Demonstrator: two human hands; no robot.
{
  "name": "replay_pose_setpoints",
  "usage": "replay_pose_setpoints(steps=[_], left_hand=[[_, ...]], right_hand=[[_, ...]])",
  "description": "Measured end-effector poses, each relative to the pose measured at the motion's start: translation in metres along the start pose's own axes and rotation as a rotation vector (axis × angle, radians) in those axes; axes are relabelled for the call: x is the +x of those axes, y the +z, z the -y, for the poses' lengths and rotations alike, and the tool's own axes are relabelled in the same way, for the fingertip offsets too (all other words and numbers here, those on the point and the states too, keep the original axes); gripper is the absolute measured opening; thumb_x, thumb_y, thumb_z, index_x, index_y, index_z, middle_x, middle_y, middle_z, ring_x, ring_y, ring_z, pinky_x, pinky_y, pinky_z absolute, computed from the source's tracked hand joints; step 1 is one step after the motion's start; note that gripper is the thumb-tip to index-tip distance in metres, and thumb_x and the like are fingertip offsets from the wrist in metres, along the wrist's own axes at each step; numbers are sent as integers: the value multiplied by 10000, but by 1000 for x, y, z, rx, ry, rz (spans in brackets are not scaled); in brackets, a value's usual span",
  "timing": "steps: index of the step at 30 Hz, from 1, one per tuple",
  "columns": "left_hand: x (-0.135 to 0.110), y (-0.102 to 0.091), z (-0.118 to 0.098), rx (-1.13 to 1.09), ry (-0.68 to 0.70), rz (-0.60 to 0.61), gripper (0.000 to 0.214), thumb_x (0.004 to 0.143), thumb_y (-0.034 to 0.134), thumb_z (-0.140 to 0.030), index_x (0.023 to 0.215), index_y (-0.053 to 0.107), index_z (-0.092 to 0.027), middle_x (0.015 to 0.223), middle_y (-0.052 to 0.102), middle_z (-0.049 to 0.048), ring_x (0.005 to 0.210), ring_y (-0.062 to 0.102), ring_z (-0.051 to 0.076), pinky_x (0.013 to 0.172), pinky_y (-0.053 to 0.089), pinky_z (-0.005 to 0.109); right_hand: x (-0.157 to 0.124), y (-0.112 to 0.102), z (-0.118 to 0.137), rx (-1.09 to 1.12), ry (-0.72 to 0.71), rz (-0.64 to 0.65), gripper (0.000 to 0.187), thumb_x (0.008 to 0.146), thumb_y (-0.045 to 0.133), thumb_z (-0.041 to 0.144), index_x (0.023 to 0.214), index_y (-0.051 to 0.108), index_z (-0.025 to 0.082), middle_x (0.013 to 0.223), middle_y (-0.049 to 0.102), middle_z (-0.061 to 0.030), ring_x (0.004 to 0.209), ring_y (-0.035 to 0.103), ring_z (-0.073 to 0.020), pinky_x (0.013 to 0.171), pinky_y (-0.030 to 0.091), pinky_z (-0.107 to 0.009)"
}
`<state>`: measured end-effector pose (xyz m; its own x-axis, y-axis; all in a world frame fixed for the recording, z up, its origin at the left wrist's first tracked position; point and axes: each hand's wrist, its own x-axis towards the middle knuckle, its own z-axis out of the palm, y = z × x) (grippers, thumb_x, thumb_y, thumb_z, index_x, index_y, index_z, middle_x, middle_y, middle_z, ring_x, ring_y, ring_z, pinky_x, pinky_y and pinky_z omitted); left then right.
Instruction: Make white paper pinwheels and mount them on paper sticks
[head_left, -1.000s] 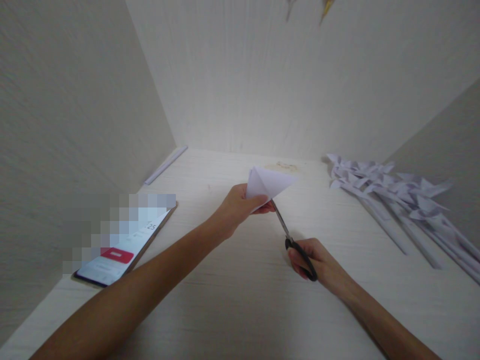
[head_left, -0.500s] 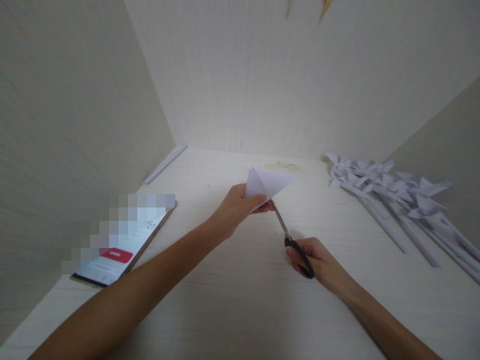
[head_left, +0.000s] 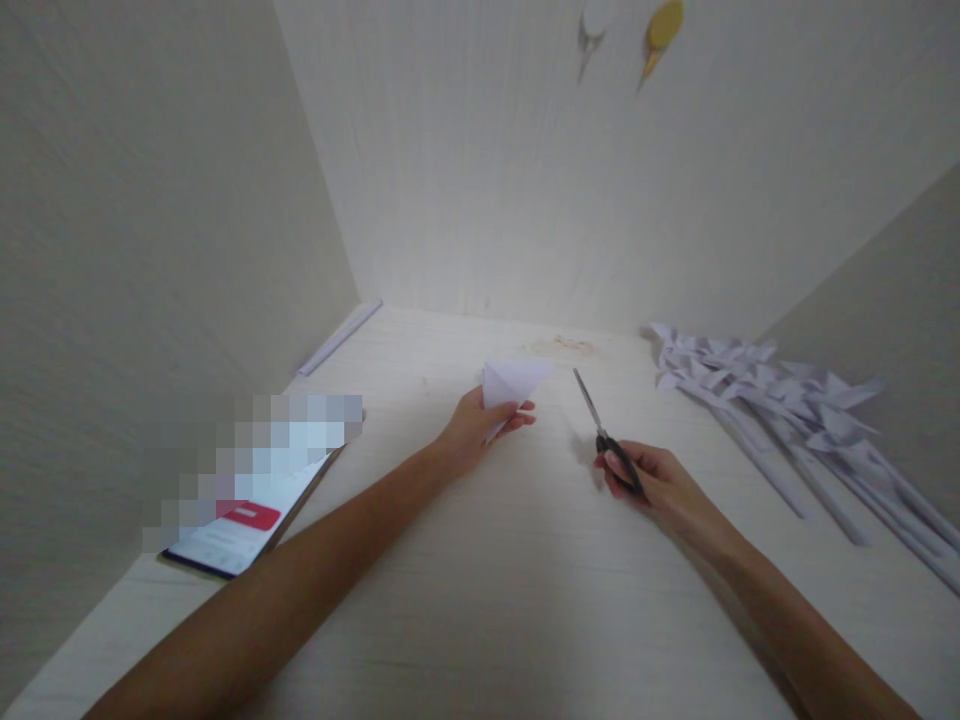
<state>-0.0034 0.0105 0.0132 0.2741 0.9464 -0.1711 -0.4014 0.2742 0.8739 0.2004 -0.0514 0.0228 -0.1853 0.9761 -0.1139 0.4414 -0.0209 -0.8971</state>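
Between the thumb and fingers of my left hand (head_left: 474,432) is a folded white sheet of paper (head_left: 510,383), its point toward the right. My right hand (head_left: 651,478) grips a pair of scissors (head_left: 606,432) by the black handles. The scissors' metal blades look closed and point up and to the left, apart from the paper. Both hands are over the middle of the pale table (head_left: 450,600).
Several white paper pinwheels (head_left: 780,390) with paper sticks lie piled on the right. A rolled paper stick (head_left: 341,338) rests at the back left, by the wall. A lit phone (head_left: 247,535) leans at the left. Two hooks, one yellow (head_left: 664,25), hang on the back wall.
The scissors have come away from the paper, moving right and up with my right hand. My left hand and the paper have shifted slightly left and down. The view has tilted up a little.
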Motion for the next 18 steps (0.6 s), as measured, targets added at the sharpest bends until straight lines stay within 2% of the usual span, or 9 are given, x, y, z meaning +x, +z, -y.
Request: replay_pose_setpoints(steps=[3, 6, 9, 13, 18], left_hand=[[-1, -2, 7, 9, -14, 62, 193, 649, 593, -127, 826, 523, -96, 743, 626, 50, 562, 562, 66, 602, 462, 193], [-3, -3, 11, 20, -34, 132, 189, 628, 617, -179, 775, 536, -92, 731, 621, 62, 533, 543, 66, 549, 440, 190], [-5, -4, 14, 33, -27, 219, 207, 624, 620, -241, 744, 543, -91, 701, 610, 59, 490, 507, 55, 495, 400, 184], [-5, -5, 17, 38, -22, 315, 230, 626, 612, -275, 739, 544, -87, 636, 588, 45, 453, 471, 53, 453, 351, 186], [-2, -6, 15, -8, -49, 380, 294, 635, 598, -276, 846, 540, -79, 662, 595, 64, 405, 383, 23, 382, 227, 171]], right_hand=[[19, -18, 1, -175, -38, -68, 331, 707, 453, 475, 665, 500, 150, 507, 477, 17, 429, 370, -82, 419, 256, -214], [48, -34, 3, -499, -80, -178, 287, 736, 415, 414, 624, 501, 163, 515, 512, -2, 464, 435, -113, 453, 290, -227], [86, -42, 6, -785, -69, -283, 242, 763, 416, 345, 712, 547, 148, 674, 598, -64, 587, 516, -151, 525, 336, -243], [134, -35, 13, -1101, -10, -287, 261, 799, 392, 321, 819, 566, 127, 863, 603, -123, 767, 555, -197, 596, 353, -254], [172, -15, 19, -1158, -4, -260, 267, 805, 399, 310, 877, 561, 110, 930, 572, -150, 816, 557, -214, 614, 360, -261]])
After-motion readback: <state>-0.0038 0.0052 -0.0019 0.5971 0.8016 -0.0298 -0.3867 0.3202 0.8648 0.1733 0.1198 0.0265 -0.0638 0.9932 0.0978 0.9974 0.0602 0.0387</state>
